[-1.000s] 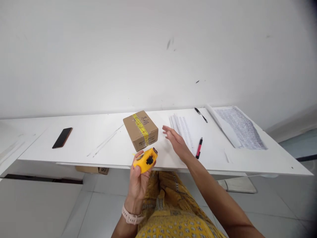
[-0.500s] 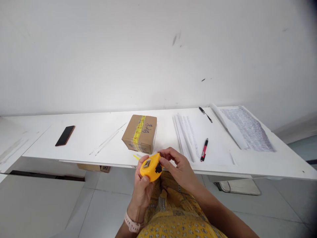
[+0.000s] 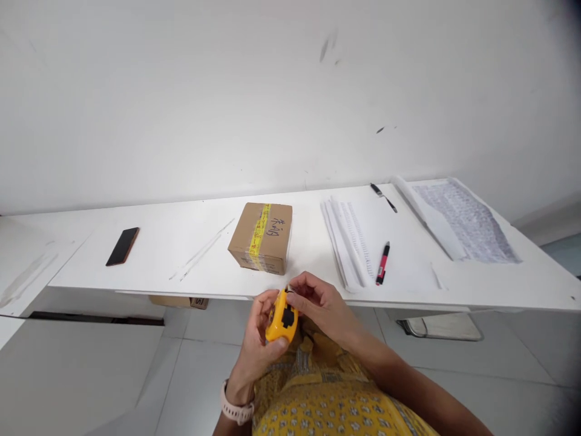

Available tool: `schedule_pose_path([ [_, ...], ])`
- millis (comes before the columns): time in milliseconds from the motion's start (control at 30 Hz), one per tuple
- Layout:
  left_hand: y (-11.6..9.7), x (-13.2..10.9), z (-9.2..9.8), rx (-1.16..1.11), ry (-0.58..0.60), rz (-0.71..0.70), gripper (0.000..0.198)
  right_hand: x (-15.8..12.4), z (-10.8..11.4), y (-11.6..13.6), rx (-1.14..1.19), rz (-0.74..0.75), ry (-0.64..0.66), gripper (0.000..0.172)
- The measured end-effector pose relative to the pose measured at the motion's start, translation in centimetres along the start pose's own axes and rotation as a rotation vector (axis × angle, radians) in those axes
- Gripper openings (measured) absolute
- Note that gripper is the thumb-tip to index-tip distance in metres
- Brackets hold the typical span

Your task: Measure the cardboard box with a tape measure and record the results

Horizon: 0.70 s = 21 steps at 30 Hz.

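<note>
A yellow tape measure (image 3: 280,324) with a black button is held in front of my body, just off the table's front edge. My left hand (image 3: 258,339) is wrapped round its left side and bottom, thumb on the lower edge. At the tape measure's top end, my right hand (image 3: 320,303) pinches with thumb and index finger where the metal tape end shows. Beyond both hands a closed cardboard box (image 3: 261,237) stands on the white table (image 3: 190,212), with yellow printed tape across it and handwriting on top.
A phone (image 3: 122,246) lies on the table at left. To the right are stacked papers (image 3: 347,242), a red and black pen (image 3: 383,263), a black pen (image 3: 384,197) and a densely written sheet (image 3: 467,221). Another carton (image 3: 181,301) shows below the table edge.
The tape measure has turned in my left hand, so its edge faces up more. My right fingers have shifted to its top end. The view has tilted slightly.
</note>
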<state>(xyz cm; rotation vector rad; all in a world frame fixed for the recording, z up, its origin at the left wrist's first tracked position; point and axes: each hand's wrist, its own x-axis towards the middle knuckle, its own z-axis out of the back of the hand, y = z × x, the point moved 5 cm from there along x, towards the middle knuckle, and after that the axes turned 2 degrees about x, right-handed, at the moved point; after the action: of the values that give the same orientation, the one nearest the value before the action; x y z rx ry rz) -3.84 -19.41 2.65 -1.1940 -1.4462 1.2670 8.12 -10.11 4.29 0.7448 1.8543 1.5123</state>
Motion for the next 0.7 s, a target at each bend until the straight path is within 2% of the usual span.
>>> schedule_pose_path([
  [100,0.0,-0.2,-0.2,-0.004,0.069,0.04,0.078,0.9,0.2,1.2,-0.071,0.002,0.046,0.033],
  [167,-0.3,-0.1,0.4,-0.06,0.112,0.097,0.075,2.9,1.4,2.9,-0.134,0.037,0.017,0.034],
  [300,-2.7,0.8,2.4,-0.372,0.274,0.248,0.069,10.3,5.2,7.6,-0.203,0.218,-0.184,0.035],
  [367,-4.5,1.8,3.6,-0.431,0.272,0.237,0.065,14.7,6.2,9.0,-0.211,0.28,-0.226,0.036],
  [433,-5.7,2.8,4.8,-0.422,0.216,0.208,0.06,18.6,6.3,9.2,-0.219,0.268,-0.184,0.037],
  [500,-5.7,3.6,5.4,-0.422,0.164,0.206,0.056,21.2,6.2,8.5,-0.246,0.246,-0.165,0.038],
  [600,-4.4,4.2,5.9,-0.474,0.128,0.238,0.054,22.9,6.3,6.7,-0.27,0.198,-0.207,0.038],
  [700,-3.0,4.1,6.3,-0.524,0.112,0.267,0.051,23.0,6.7,5.0,-0.286,0.11,-0.237,0.036],
])
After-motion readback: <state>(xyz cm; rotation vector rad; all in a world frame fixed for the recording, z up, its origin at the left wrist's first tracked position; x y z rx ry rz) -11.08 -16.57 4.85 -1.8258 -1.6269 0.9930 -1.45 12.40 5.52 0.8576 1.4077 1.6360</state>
